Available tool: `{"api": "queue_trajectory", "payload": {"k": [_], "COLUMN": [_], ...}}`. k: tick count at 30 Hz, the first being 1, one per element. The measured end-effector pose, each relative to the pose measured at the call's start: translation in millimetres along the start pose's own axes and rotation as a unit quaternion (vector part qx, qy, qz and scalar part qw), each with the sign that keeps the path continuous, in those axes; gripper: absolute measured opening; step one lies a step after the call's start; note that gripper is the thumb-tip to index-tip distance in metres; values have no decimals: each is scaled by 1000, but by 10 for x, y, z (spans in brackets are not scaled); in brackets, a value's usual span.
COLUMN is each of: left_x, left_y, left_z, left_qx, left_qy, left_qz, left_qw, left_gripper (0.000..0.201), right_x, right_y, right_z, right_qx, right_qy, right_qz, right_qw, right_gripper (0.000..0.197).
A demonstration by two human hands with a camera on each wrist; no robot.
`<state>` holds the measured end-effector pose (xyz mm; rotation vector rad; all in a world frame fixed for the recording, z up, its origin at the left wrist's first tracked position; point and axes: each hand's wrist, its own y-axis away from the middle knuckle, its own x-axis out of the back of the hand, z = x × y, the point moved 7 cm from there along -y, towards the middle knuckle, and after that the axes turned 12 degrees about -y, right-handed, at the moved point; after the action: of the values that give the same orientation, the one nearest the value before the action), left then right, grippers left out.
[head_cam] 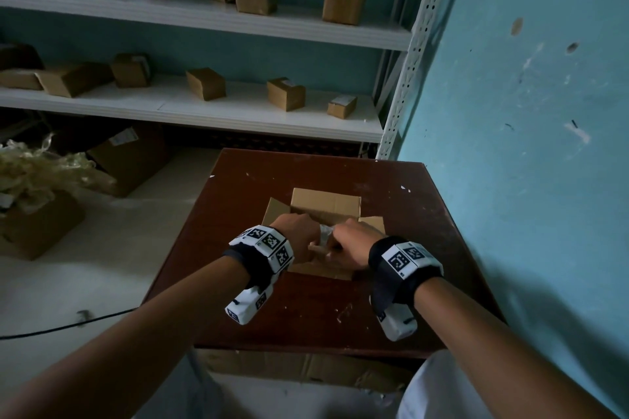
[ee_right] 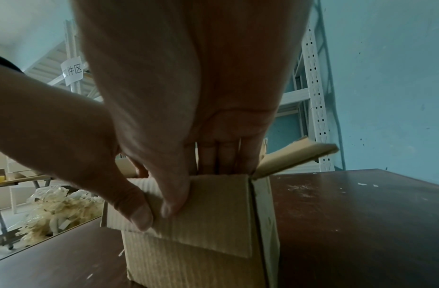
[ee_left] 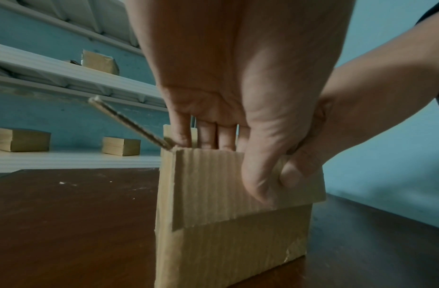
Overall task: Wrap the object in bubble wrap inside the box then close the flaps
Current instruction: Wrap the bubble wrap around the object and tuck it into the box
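A small cardboard box (head_cam: 326, 204) stands on the dark brown table (head_cam: 306, 309) with its flaps open. Both hands are at its opening. My left hand (head_cam: 299, 238) has its fingers (ee_left: 207, 136) straight down inside the box and its thumb (ee_left: 260, 175) outside, pinching the folded-down near flap (ee_left: 208, 185). My right hand (head_cam: 350, 245) grips the same flap (ee_right: 213, 210) beside it, fingers (ee_right: 226, 155) inside, thumb (ee_right: 174, 194) outside. A bit of bubble wrap (head_cam: 325, 235) shows between the hands. The object is hidden inside.
The blue wall (head_cam: 510, 112) runs close along the table's right edge. White shelves (head_cam: 204, 112) with several small cardboard boxes stand behind. A heap of crumpled plastic wrap (head_cam: 37, 170) lies on boxes on the floor at the left.
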<state>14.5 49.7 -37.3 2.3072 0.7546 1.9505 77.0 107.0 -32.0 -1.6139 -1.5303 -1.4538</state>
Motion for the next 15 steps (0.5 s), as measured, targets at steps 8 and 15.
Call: {"api": "queue_trajectory", "payload": {"k": [8,15], "left_x": [-70,4], "left_y": [90,176], "left_z": [60,10], "left_qx": [6,12], "left_qy": [15,62], "left_qz": [35,56], "left_qw": [999,996], "left_gripper": [31,40], "right_x": [-48,33], "right_y": [107,287], "right_z": [-72,-111], "right_qx": [-35,-11], "right_qy": [11,-25], "right_qz": [1,102], "right_qw": [999,994], "right_gripper": [31,27]}}
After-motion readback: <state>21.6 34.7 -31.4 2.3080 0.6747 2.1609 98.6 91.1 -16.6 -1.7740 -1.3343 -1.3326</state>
